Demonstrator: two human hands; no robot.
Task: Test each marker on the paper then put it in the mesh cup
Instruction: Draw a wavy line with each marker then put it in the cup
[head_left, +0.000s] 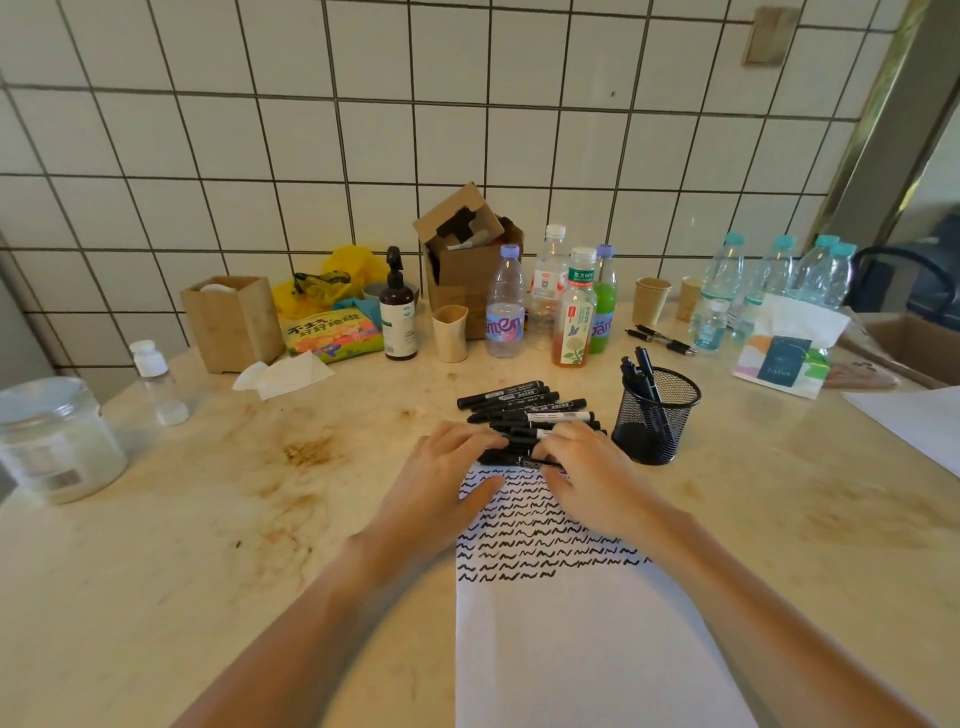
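Several black markers (524, 402) lie in a row on the marble table, just beyond the white paper (571, 634) covered with black squiggles. Both hands sit at the near end of that row. My left hand (447, 483) lies over the nearest markers with its fingers curled onto them, thumb on the paper. My right hand (587, 467) grips the right end of the nearest marker (506, 458). The black mesh cup (655, 415) stands right of the row with a few markers upright in it.
Bottles (505, 306), paper cups (652, 299), a cardboard box (467, 249) and a wooden box (231, 322) line the tiled wall. A tissue pack (789, 348) lies at right, a glass jar (54, 441) at left. Two pens (660, 338) lie behind the mesh cup.
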